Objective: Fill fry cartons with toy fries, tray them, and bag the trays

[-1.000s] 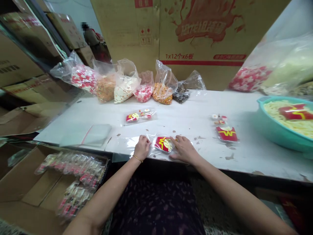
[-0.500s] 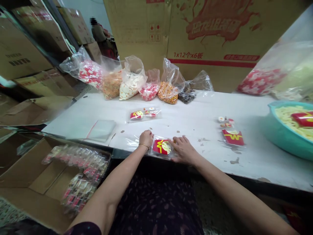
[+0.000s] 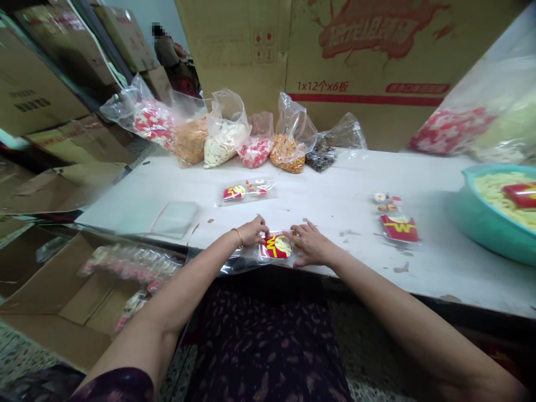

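A clear plastic bag lies at the table's front edge. Inside it sits a red toy fries box with a yellow zigzag mark and pale fries. My left hand pinches the bag near the box's upper left corner. At the other end, my right hand has bent fingers gripping the bag; small pieces beneath them are partly hidden. Behind my hands rests a filled bag with a similar fries box and small charms. Off to the right are another red fries box and several small charms.
Flat clear bags lie to the left. A carton below holds rows of packed bags. Bags of small pieces line the table's back before a large carton. A turquoise basin stands right. A person is far back.
My left hand has shifted from the bag's left side onto the box's upper left corner. The bag's left end now hangs over the table edge. My right hand stays at the right end.
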`<state>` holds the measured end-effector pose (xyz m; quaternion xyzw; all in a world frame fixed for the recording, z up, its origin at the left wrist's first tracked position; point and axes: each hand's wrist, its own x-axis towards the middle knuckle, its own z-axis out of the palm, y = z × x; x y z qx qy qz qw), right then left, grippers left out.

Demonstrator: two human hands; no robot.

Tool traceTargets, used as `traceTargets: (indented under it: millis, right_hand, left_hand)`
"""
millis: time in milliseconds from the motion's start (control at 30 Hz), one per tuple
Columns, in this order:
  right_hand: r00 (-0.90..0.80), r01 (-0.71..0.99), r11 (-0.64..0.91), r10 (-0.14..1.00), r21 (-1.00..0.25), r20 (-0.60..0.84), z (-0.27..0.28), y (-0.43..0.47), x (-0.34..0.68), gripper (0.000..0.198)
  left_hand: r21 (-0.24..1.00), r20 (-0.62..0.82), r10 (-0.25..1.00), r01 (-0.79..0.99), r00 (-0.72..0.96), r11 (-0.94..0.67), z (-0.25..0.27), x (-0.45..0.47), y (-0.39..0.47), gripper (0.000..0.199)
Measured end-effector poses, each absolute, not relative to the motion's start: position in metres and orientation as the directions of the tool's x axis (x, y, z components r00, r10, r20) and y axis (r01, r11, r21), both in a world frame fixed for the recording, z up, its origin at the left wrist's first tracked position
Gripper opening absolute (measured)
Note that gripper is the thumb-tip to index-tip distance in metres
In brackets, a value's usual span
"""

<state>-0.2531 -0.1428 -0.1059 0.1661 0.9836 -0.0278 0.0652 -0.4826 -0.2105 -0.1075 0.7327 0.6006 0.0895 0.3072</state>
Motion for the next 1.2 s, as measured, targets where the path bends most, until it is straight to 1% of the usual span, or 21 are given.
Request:
traceTargets:
  millis: [67,167,333,367,400,433,500,533,567,633,700,767,833,933,1000,1033,1067,1100,1133,1167,1200]
  right_hand:
    - [-0.935,0.336,0.941,0.326,-0.05,-0.141,-0.105,-0.143,-0.253,0.095]
    - [-0.934,0.345,0.935,0.333,-0.085,-0.131,-0.105,-0.146,-0.257,0.095]
    - [-0.952,0.306,0.935,0.298,-0.178,-0.066,-0.105,-0.151,-0.269,0.087]
    - [-0.949,0.312,0.926,0.312,-0.215,-0.035,-0.104,-0.15,-0.267,0.085]
    - [-0.932,0.347,0.902,0.362,-0.258,0.013,-0.103,-0.148,-0.262,0.08]
    - [-0.888,0.413,0.856,0.454,-0.31,0.07,-0.103,-0.144,-0.255,0.072]
    - [-0.709,0.585,0.677,0.694,-0.445,0.123,-0.104,-0.136,-0.238,0.05]
    - [-0.603,0.652,0.547,0.794,-0.525,0.078,-0.106,-0.132,-0.229,0.039]
    - [-0.508,0.692,0.401,0.861,-0.6,-0.011,-0.109,-0.129,-0.221,0.033]
    - [-0.401,0.671,0.119,0.888,-0.732,-0.224,-0.117,-0.13,-0.215,0.027]
    - [-0.379,0.548,-0.092,0.859,-0.831,-0.345,-0.124,-0.138,-0.221,0.021]
    - [-0.391,0.408,-0.198,0.844,-0.891,-0.367,-0.131,-0.151,-0.237,0.016]
    - [-0.373,0.307,-0.249,0.857,-0.919,-0.356,-0.136,-0.165,-0.254,0.016]
    - [-0.328,0.23,-0.257,0.888,-0.939,-0.323,-0.138,-0.174,-0.262,0.013]
    - [-0.348,0.288,-0.191,0.892,-0.938,-0.288,-0.135,-0.168,-0.247,0.017]
    - [-0.351,0.352,-0.121,0.902,-0.928,-0.25,-0.132,-0.161,-0.234,0.022]
    - [-0.341,0.431,-0.028,0.92,-0.902,-0.191,-0.129,-0.153,-0.216,0.027]
    - [-0.318,0.518,0.085,0.943,-0.851,-0.1,-0.126,-0.143,-0.195,0.031]
    - [-0.301,0.609,0.213,0.953,-0.764,0.025,-0.124,-0.132,-0.172,0.032]
    - [-0.278,0.693,0.307,0.949,-0.653,0.152,-0.122,-0.121,-0.148,0.035]
    - [-0.263,0.765,0.358,0.932,-0.535,0.248,-0.121,-0.11,-0.126,0.038]
  left_hand:
    - [0.493,-0.256,0.933,0.864,0.253,-0.099,-0.105,-0.479,-0.209,0.006]
    - [0.444,-0.216,0.941,0.885,0.26,-0.142,-0.103,-0.466,-0.211,0.003]
    - [0.496,-0.082,0.95,0.839,0.302,-0.224,-0.105,-0.441,-0.215,0.012]
    - [0.512,-0.071,0.949,0.828,0.306,-0.229,-0.105,-0.441,-0.215,0.012]
    - [0.524,-0.066,0.95,0.821,0.304,-0.226,-0.105,-0.442,-0.215,0.012]
    - [0.532,-0.065,0.953,0.818,0.296,-0.218,-0.105,-0.446,-0.215,0.012]
    - [0.538,-0.067,0.958,0.819,0.277,-0.199,-0.105,-0.455,-0.214,0.011]
    - [0.538,-0.071,0.959,0.82,0.274,-0.194,-0.105,-0.459,-0.214,0.011]
    - [0.539,-0.073,0.959,0.82,0.273,-0.193,-0.105,-0.461,-0.213,0.011]
    - [0.542,-0.063,0.958,0.816,0.278,-0.201,-0.105,-0.455,-0.208,0.011]
    - [0.535,-0.028,0.956,0.813,0.291,-0.232,-0.106,-0.437,-0.199,0.011]
    - [0.524,0.026,0.951,0.806,0.309,-0.276,-0.109,-0.409,-0.188,0.011]
    - [0.527,0.076,0.946,0.793,0.315,-0.306,-0.113,-0.383,-0.176,0.012]
    - [0.561,0.111,0.949,0.769,0.296,-0.306,-0.116,-0.365,-0.164,0.013]
    - [0.582,0.133,0.956,0.76,0.263,-0.29,-0.116,-0.374,-0.167,0.014]
    - [0.578,0.146,0.96,0.767,0.238,-0.278,-0.115,-0.384,-0.171,0.02]
    - [0.561,0.15,0.965,0.785,0.215,-0.261,-0.114,-0.395,-0.176,0.035]
    - [0.524,0.132,0.972,0.818,0.196,-0.236,-0.113,-0.407,-0.183,0.056]
    - [0.468,0.081,0.979,0.86,0.189,-0.204,-0.112,-0.419,-0.19,0.075]
    - [0.403,0.005,0.983,0.9,0.181,-0.168,-0.111,-0.428,-0.197,0.088]
    - [0.34,-0.069,0.983,0.93,0.172,-0.139,-0.111,-0.435,-0.203,0.097]
